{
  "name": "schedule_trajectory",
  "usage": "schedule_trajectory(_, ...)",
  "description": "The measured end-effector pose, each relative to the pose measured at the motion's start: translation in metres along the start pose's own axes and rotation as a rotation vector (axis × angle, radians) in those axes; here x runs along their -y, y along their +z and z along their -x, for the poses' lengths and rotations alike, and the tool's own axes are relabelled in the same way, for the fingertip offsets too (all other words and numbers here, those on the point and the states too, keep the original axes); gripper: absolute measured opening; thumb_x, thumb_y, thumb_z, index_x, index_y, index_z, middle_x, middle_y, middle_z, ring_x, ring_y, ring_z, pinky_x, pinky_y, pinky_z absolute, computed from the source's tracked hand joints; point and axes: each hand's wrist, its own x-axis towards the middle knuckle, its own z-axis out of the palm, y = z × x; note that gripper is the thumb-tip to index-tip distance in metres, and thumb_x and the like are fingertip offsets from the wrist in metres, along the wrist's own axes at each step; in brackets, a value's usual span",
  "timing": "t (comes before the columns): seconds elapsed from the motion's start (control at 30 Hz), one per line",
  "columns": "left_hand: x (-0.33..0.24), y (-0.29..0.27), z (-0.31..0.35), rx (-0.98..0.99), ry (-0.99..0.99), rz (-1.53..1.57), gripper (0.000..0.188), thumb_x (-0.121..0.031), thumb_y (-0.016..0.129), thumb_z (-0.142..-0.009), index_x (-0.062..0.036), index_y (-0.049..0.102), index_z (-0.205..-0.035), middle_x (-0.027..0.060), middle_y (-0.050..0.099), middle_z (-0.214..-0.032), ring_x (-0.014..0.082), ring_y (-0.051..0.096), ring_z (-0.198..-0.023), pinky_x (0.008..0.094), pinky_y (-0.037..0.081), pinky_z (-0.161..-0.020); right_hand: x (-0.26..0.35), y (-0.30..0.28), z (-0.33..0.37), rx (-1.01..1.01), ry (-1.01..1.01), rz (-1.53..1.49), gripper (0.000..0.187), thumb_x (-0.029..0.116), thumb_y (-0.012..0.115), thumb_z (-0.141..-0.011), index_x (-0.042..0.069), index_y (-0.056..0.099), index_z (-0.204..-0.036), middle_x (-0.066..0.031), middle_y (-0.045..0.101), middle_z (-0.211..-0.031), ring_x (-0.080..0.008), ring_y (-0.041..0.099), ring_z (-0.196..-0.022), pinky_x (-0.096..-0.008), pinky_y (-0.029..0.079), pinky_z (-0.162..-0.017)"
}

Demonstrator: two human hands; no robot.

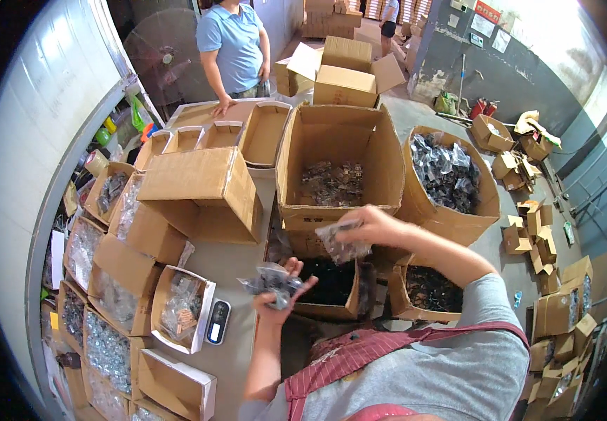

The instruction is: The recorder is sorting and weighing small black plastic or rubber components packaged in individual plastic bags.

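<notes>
My left hand (pixel 279 309), palm up with fingers curled, holds a clear plastic bag of dark small parts (pixel 269 283) above the table's right edge. To its upper right, my right hand (pixel 376 226) grips a clear plastic bag (pixel 338 238) by its upper part, close to the front wall of a tall cardboard box (pixel 342 215). Small brownish pieces (pixel 331 184) lie at that box's bottom. Below my hands stands a lower box with black contents (pixel 326 282). The exact kind of parts in both bags is too small to make out.
A box heaped with bagged dark parts (pixel 445 172) stands right of the tall box. On the table (pixel 236 270) are a small scale (pixel 218 323), an upturned carton (pixel 198 186) and several trays of clear bags (pixel 110 347). A person in a blue shirt (pixel 233 52) stands beyond.
</notes>
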Motion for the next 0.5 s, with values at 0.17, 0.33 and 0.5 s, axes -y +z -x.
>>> schedule_trajectory(0.17, 0.021, 0.005, 0.021, -0.113, -0.157, -0.16, 0.066, -0.012, 0.063, -0.052, -0.0091, 0.056, -0.117, 0.0123, 0.059, -0.116, 0.0322, 0.055, -0.112, 0.0557, 0.041, -0.1, -0.035, 0.08, -0.006, -0.048, -0.258, -0.019, 0.033, 0.03, 0.07, -0.083, -0.001, 0.069, -0.094, -0.015, 0.068, -0.083, -0.0236, 0.064, -0.069, -0.0359, 0.051, -0.069)
schedule_trajectory(0.33, 0.004, 0.004, 0.028, -0.349, -0.131, -0.212, 0.056, -0.013, 0.06, -0.059, -0.0028, 0.055, -0.114, 0.0134, 0.061, -0.108, 0.0287, 0.06, -0.102, 0.045, 0.05, -0.092, -0.04, 0.08, -0.015, 0.131, 0.109, -0.443, 0.036, 0.034, 0.06, -0.092, 0.001, 0.066, -0.103, -0.0111, 0.068, -0.085, -0.017, 0.066, -0.072, -0.0292, 0.055, -0.063)
schedule_trajectory(0.5, -0.051, -0.056, 0.048, -0.522, 0.168, -0.326, 0.037, -0.004, 0.06, -0.063, 0.003, 0.06, -0.099, 0.0125, 0.064, -0.089, 0.0288, 0.065, -0.084, 0.0401, 0.055, -0.083, -0.148, 0.106, -0.049, 0.101, 0.297, -0.538, 0.03, 0.029, 0.059, -0.092, 0.002, 0.065, -0.102, -0.0092, 0.067, -0.086, -0.0165, 0.065, -0.069, -0.0296, 0.055, -0.06)
